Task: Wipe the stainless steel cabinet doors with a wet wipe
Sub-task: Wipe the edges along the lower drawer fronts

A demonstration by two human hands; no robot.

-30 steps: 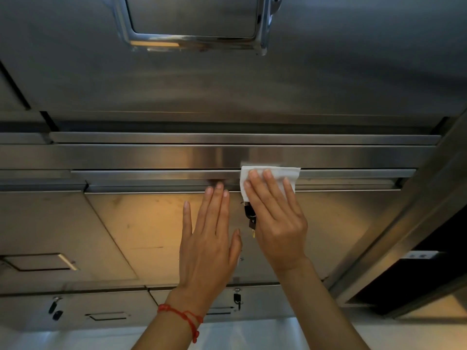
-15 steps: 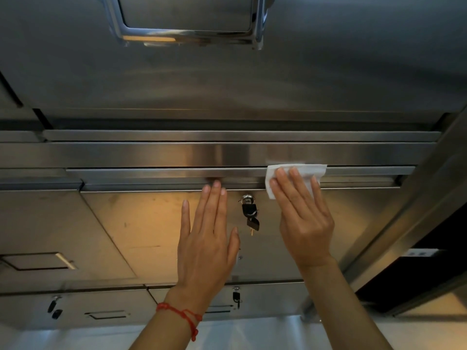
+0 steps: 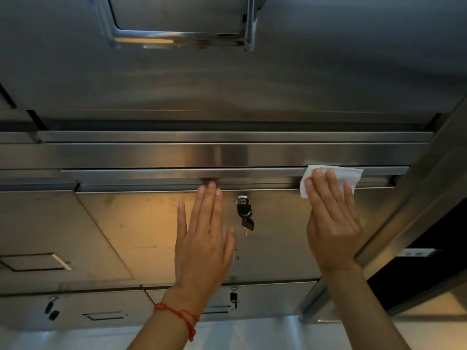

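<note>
Both hands lie flat against the steel front. The right hand (image 3: 333, 221) presses a white wet wipe (image 3: 338, 176) with straight fingers onto the top edge of the cabinet door (image 3: 141, 231), near that door's right end. The left hand (image 3: 202, 238) rests released, fingers straight, on the same door, its fingertips reaching the upper lip; a red string bracelet (image 3: 177, 318) circles its wrist. Between the two hands a lock with black-capped keys (image 3: 245, 213) hangs from the door. Above runs a horizontal steel rail (image 3: 177, 155), and a recessed handle (image 3: 182, 21) sits higher up.
</note>
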